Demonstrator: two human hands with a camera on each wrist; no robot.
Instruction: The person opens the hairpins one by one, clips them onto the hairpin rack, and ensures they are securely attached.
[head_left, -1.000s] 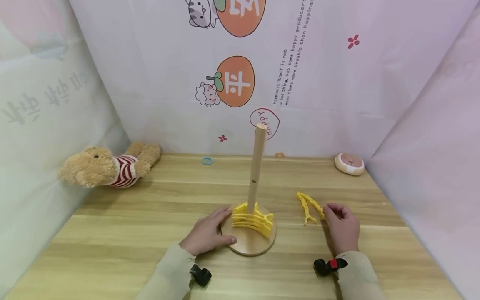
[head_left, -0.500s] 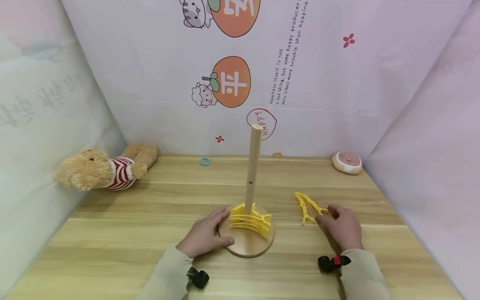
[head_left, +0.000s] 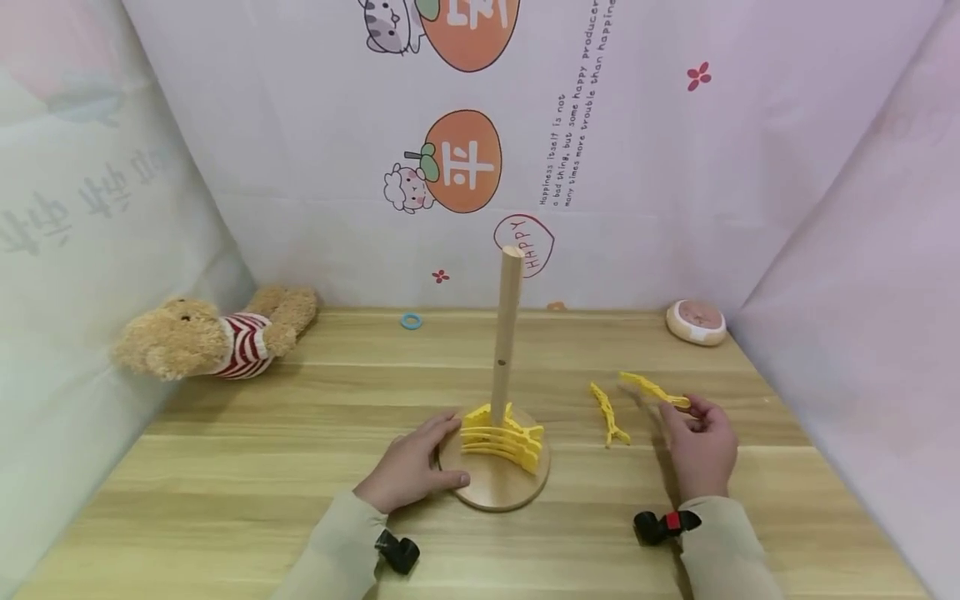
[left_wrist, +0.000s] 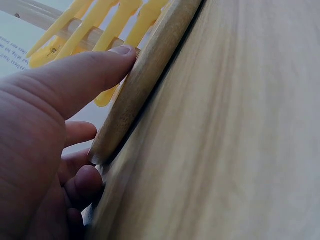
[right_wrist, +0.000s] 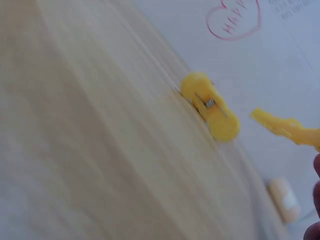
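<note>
A wooden stand with a round base and an upright post stands on the table. My left hand grips the left edge of the base; in the left wrist view the thumb lies along the rim with the fingers curled below. Several yellow hair clips are stacked on the base around the foot of the post. My right hand pinches a long yellow hair clip by its end, raised above the table. Another yellow hair clip lies on the wood to the left, its spring showing.
A teddy bear in a striped shirt lies at the left wall. Near the back edge are a blue ring and a round beige-and-pink object. Printed cloth hangs behind the wooden table.
My right hand has picked up one of the two hair clips on the right, lifting it away from the other. The left hand stays at the base.
</note>
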